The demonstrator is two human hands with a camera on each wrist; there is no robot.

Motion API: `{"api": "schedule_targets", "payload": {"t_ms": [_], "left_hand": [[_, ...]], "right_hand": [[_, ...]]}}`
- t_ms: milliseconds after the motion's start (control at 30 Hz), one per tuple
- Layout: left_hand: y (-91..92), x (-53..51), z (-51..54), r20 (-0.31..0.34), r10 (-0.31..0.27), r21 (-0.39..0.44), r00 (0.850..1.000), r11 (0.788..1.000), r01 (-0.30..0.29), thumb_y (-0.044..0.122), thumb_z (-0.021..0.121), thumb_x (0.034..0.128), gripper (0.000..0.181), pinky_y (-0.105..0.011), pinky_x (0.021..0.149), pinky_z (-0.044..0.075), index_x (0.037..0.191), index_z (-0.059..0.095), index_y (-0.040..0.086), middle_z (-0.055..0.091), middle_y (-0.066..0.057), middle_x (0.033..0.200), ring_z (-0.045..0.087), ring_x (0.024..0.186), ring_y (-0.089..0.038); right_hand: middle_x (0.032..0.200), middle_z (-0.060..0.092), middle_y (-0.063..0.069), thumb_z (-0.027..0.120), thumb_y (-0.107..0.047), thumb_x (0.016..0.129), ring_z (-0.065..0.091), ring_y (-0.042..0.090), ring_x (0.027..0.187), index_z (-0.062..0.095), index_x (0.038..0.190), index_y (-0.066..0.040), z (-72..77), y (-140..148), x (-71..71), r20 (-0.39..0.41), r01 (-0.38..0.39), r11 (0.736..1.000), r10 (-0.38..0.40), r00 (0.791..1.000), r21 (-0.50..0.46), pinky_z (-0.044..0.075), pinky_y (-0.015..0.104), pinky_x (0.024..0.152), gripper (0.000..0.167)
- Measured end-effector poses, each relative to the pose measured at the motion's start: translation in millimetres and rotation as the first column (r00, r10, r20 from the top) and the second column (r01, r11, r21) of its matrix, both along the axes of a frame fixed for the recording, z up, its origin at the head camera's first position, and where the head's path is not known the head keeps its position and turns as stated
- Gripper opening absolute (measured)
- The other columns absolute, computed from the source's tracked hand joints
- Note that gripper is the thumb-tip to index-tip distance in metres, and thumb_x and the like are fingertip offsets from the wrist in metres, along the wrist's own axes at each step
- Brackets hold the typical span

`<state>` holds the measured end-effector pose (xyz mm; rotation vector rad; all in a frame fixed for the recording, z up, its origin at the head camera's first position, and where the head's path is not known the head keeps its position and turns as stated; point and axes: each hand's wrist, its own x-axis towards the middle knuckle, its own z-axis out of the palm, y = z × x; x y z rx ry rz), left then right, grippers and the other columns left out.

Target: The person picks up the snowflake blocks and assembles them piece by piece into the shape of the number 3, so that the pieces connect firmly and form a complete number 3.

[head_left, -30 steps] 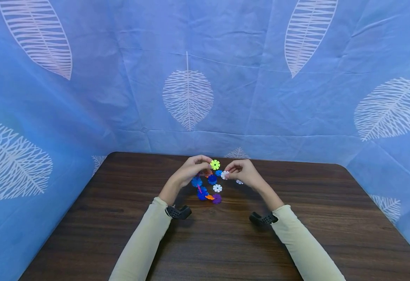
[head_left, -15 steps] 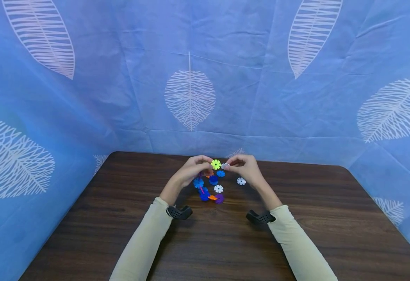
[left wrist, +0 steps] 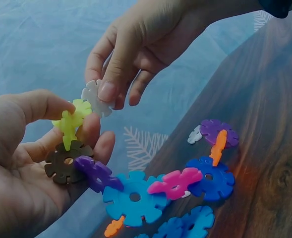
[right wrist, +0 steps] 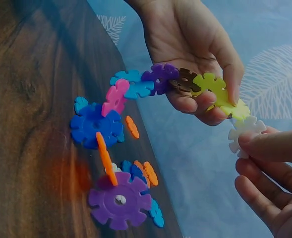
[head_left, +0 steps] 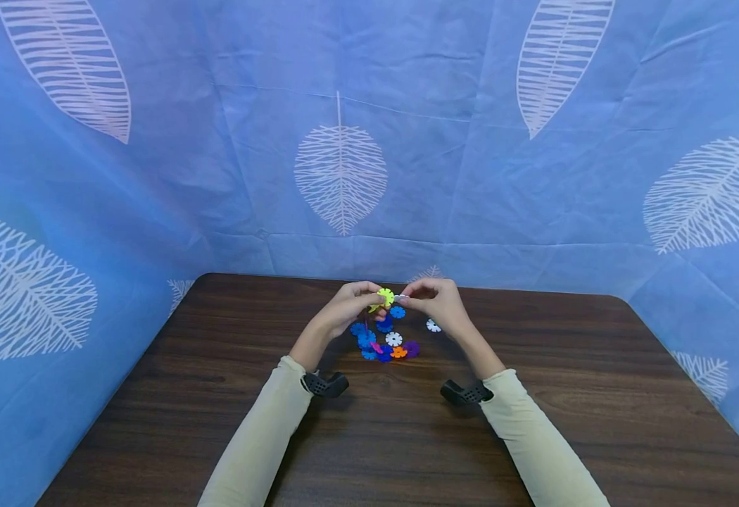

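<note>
While the left hand (head_left: 347, 308) pinches a bright yellow notched plastic disc (right wrist: 241, 109) between thumb and fingers, the right hand (head_left: 439, 304) pinches a white notched plastic disc (right wrist: 253, 125) by its outer side, rims meeting. Both are held up near the middle of the far edge of the dark wood-grain surface (head_left: 382, 451). Step looks like slotting white into yellow; can't tell if the notches are seated (too small, partly behind the thumb).

From there the chain runs on: second yellow disc (right wrist: 211, 88), brown plastic disc (left wrist: 59, 166), purple plastic disc (left wrist: 97, 173), then light blue disc (left wrist: 121, 206), pink disc (left wrist: 174, 184), dark blue disc (left wrist: 220, 186), orange disc (right wrist: 103, 153) and a purple end disc (right wrist: 106, 215), the tail dipping toward the near edge.

To do it well: grip yellow right beside the joint so pushing doesn't bend the links behind; set white crosswise, notch to notch, press straight, no twist. Pressure even, since slick plastic probably slides. Leave slack in the tail; a tug could pop a link. Watch for snags on the loose white disc (head_left: 393, 339) and loose blue disc (head_left: 398, 312) below.
</note>
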<state>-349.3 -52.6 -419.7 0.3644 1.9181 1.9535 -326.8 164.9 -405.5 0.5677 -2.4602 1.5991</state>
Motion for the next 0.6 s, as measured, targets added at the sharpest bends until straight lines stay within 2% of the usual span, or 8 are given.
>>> {"api": "schedule_targets", "payload": {"t_ms": [100, 233, 333, 467, 567, 600], "left_hand": [[0.6, 0.6, 0.3, -0.001, 0.002, 0.006, 1.0, 1.0, -0.002, 0.012, 0.062, 0.1009, 0.019, -0.034, 0.083, 0.063, 0.116, 0.062, 0.0, 0.071, -0.007, 0.093, 0.071, 0.075, -0.013], [1.4, 1.9, -0.2, -0.008, 0.008, -0.002, 1.0, 1.0, -0.008, 0.013, 0.062, 0.1008, 0.019, -0.034, 0.08, 0.063, 0.115, 0.062, 0.001, 0.071, -0.007, 0.093, 0.071, 0.075, -0.014], [2.1, 3.2, -0.3, -0.016, 0.019, -0.015, 1.0, 1.0, -0.019, 0.013, 0.063, 0.1001, 0.017, -0.034, 0.081, 0.062, 0.113, 0.062, 0.003, 0.071, -0.007, 0.091, 0.071, 0.074, -0.015], [3.5, 4.6, -0.5, -0.035, 0.027, -0.021, 0.999, 0.999, -0.028, 0.012, 0.063, 0.0992, 0.011, -0.034, 0.082, 0.061, 0.107, 0.061, 0.005, 0.071, -0.006, 0.089, 0.072, 0.075, -0.016], [4.4, 4.8, -0.8, -0.046, 0.024, -0.012, 0.999, 1.0, -0.025, 0.01, 0.063, 0.099, 0.007, -0.033, 0.081, 0.061, 0.103, 0.06, 0.006, 0.072, -0.005, 0.086, 0.072, 0.073, -0.015], [4.4, 4.7, -0.8, -0.045, 0.021, -0.007, 0.999, 1.0, -0.021, 0.009, 0.063, 0.0989, 0.006, -0.032, 0.081, 0.061, 0.102, 0.06, 0.006, 0.072, -0.005, 0.085, 0.072, 0.073, -0.014]], "right_hand": [[0.099, 0.075, 0.022, 0.077, -0.009, 0.09, 0.071, 0.035, 0.087, 0.077, 0.096, 0.001, 0.1, 0.0, 0.1, -0.021, -0.003, 1.0, 0.003, 1.0, 0.015, 0.061, 0.044, 0.076, 0.011], [0.096, 0.076, 0.019, 0.077, -0.008, 0.09, 0.071, 0.027, 0.085, 0.078, 0.094, -0.002, 0.2, -0.8, 1.0, -0.064, -0.001, 0.999, 0.004, 0.998, 0.052, 0.059, 0.028, 0.071, 0.007], [0.094, 0.076, 0.017, 0.077, -0.007, 0.09, 0.07, 0.022, 0.082, 0.079, 0.092, -0.002, 1.2, -2.2, 2.3, -0.09, 0.005, 0.998, 0.001, 0.996, 0.063, 0.057, 0.022, 0.068, 0.005], [0.093, 0.076, 0.017, 0.078, -0.004, 0.088, 0.07, 0.02, 0.08, 0.079, 0.09, 0.0, 1.4, -2.9, 3.0, -0.107, 0.0, 0.998, 0.006, 0.994, 0.058, 0.058, 0.023, 0.067, 0.004], [0.093, 0.075, 0.019, 0.078, -0.002, 0.088, 0.071, 0.021, 0.079, 0.079, 0.089, 0.002, -0.4, -2.5, 2.1, -0.112, -0.019, 0.999, 0.023, 0.993, 0.037, 0.06, 0.027, 0.067, 0.004], [0.093, 0.075, 0.021, 0.077, 0.0, 0.088, 0.072, 0.025, 0.08, 0.079, 0.089, 0.004, 3.4, -3.6, 5.4, -0.104, -0.023, 0.999, 0.027, 0.994, 0.036, 0.061, 0.03, 0.068, 0.004]]}}
